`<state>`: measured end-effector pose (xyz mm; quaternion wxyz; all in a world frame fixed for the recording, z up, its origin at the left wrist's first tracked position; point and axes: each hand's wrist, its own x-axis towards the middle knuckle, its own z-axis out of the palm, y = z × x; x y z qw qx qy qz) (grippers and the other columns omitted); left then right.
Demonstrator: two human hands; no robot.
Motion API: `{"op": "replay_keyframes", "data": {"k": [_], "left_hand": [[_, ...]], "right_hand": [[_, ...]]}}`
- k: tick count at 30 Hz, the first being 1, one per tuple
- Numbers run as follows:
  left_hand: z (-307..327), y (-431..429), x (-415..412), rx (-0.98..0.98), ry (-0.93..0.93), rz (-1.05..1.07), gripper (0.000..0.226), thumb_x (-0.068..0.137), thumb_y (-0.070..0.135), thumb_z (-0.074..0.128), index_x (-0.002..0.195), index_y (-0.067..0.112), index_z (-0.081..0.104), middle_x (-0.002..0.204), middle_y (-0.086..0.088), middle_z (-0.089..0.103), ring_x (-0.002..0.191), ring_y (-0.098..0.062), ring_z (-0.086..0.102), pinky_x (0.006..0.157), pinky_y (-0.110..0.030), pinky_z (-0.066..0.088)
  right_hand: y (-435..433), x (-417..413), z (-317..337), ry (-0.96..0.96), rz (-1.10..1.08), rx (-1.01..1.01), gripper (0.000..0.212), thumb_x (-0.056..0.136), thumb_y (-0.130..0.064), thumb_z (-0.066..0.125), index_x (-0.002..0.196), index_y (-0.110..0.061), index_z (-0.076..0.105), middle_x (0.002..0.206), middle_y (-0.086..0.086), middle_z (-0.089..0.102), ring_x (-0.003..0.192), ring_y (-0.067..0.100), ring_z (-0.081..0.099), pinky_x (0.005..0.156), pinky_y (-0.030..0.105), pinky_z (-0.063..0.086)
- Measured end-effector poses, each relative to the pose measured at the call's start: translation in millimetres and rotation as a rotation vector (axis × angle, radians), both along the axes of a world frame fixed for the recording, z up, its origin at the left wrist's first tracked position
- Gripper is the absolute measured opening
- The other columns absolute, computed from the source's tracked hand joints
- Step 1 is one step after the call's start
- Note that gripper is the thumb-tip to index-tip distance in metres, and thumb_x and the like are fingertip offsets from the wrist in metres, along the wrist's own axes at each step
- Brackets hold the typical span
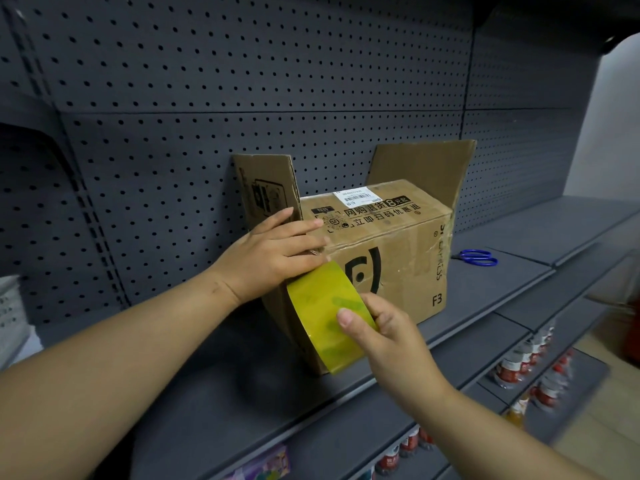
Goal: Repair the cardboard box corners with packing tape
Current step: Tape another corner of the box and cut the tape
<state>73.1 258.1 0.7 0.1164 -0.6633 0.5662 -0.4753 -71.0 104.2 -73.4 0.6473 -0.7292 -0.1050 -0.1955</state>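
A brown cardboard box point(391, 258) with black print and a white label stands on a dark grey shelf point(214, 403). Two of its flaps stick up at the back. My left hand point(277, 252) lies flat on the box's near top-left corner, fingers pressing along the edge. My right hand point(384, 337) grips a yellowish roll of packing tape point(323, 311) held against the box's near vertical corner, just below the left hand. The tape's free end is hidden under my left fingers.
Blue-handled scissors point(478, 257) lie on the shelf right of the box. A dark pegboard wall point(242, 81) rises behind. Bottles point(519, 365) with red labels fill the lower shelf at right. A white basket point(10, 306) sits at the far left.
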Motion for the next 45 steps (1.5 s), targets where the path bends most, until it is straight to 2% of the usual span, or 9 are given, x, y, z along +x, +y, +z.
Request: {"op": "replay_keyframes", "data": {"k": [4, 8, 12, 22, 28, 34, 38, 41, 45], "left_hand": [[5, 1, 8, 0.074, -0.032, -0.053, 0.039, 0.075, 0.010, 0.071, 0.113, 0.018, 0.066, 0.119, 0.001, 0.065, 0.117, -0.026, 0.055, 0.101, -0.053, 0.029], [12, 4, 18, 0.178, -0.121, -0.091, 0.033, 0.092, 0.026, 0.045, 0.120, 0.018, 0.061, 0.126, 0.002, 0.061, 0.125, -0.023, 0.046, 0.111, -0.041, 0.024], [15, 7, 24, 0.231, -0.197, -0.082, 0.038, 0.097, 0.029, 0.035, 0.128, 0.017, 0.053, 0.131, 0.001, 0.056, 0.129, -0.020, 0.038, 0.111, -0.035, 0.020], [10, 2, 26, 0.223, -0.264, -0.107, 0.034, 0.093, 0.027, 0.044, 0.119, 0.015, 0.061, 0.123, -0.002, 0.062, 0.120, -0.023, 0.053, 0.104, -0.040, 0.035], [4, 3, 33, 0.193, -0.286, -0.098, 0.039, 0.088, 0.016, 0.054, 0.126, 0.015, 0.055, 0.130, -0.002, 0.057, 0.127, -0.024, 0.044, 0.111, -0.037, 0.026], [3, 3, 35, 0.157, -0.322, -0.112, 0.039, 0.090, 0.008, 0.046, 0.127, 0.015, 0.053, 0.130, 0.000, 0.057, 0.127, -0.023, 0.042, 0.111, -0.035, 0.020], [3, 2, 38, 0.154, -0.352, -0.126, 0.036, 0.092, 0.012, 0.046, 0.127, 0.015, 0.053, 0.130, -0.001, 0.057, 0.127, -0.022, 0.039, 0.111, -0.034, 0.018], [3, 1, 41, 0.152, -0.385, -0.121, 0.036, 0.091, 0.014, 0.049, 0.127, 0.016, 0.054, 0.130, 0.000, 0.057, 0.127, -0.022, 0.041, 0.111, -0.034, 0.018], [3, 1, 42, 0.164, -0.409, -0.105, 0.035, 0.093, 0.017, 0.047, 0.127, 0.017, 0.054, 0.131, 0.000, 0.056, 0.127, -0.020, 0.040, 0.111, -0.034, 0.018]], "right_hand": [[1, 0, 0, -0.012, -0.027, -0.020, 0.047, 0.067, -0.058, 0.057, 0.089, -0.018, 0.066, 0.092, 0.012, 0.066, 0.085, 0.022, 0.062, 0.073, 0.035, 0.051], [1, -1, 0, -0.014, -0.035, -0.013, 0.033, 0.072, -0.049, 0.057, 0.088, -0.022, 0.066, 0.088, 0.003, 0.066, 0.081, 0.011, 0.061, 0.072, 0.029, 0.049], [4, -1, 0, -0.011, -0.064, -0.026, 0.039, 0.070, -0.051, 0.055, 0.090, -0.019, 0.065, 0.094, 0.010, 0.066, 0.086, 0.021, 0.062, 0.073, 0.035, 0.050], [15, -7, -5, -0.011, -0.143, -0.044, 0.057, 0.068, -0.062, 0.051, 0.091, -0.011, 0.062, 0.090, 0.016, 0.065, 0.086, 0.030, 0.060, 0.073, 0.045, 0.050], [18, -8, -12, 0.088, -0.039, 0.066, 0.013, 0.088, -0.022, 0.057, 0.099, -0.026, 0.062, 0.097, -0.003, 0.069, 0.090, 0.008, 0.064, 0.075, 0.020, 0.052], [22, -13, -28, 0.160, -0.012, 0.113, 0.044, 0.074, -0.044, 0.056, 0.098, -0.008, 0.066, 0.100, 0.018, 0.069, 0.093, 0.032, 0.065, 0.086, 0.046, 0.051], [20, -10, -33, 0.210, -0.024, 0.117, 0.046, 0.072, -0.049, 0.055, 0.092, -0.010, 0.068, 0.096, 0.015, 0.071, 0.090, 0.027, 0.067, 0.079, 0.034, 0.054], [20, -8, -31, 0.228, -0.053, 0.055, 0.053, 0.073, -0.052, 0.055, 0.089, -0.002, 0.064, 0.093, 0.024, 0.066, 0.085, 0.037, 0.064, 0.079, 0.045, 0.052], [21, -4, -37, 0.315, -0.101, 0.074, 0.041, 0.079, -0.046, 0.055, 0.082, -0.007, 0.067, 0.079, 0.009, 0.071, 0.071, 0.016, 0.067, 0.068, 0.027, 0.053]]}}
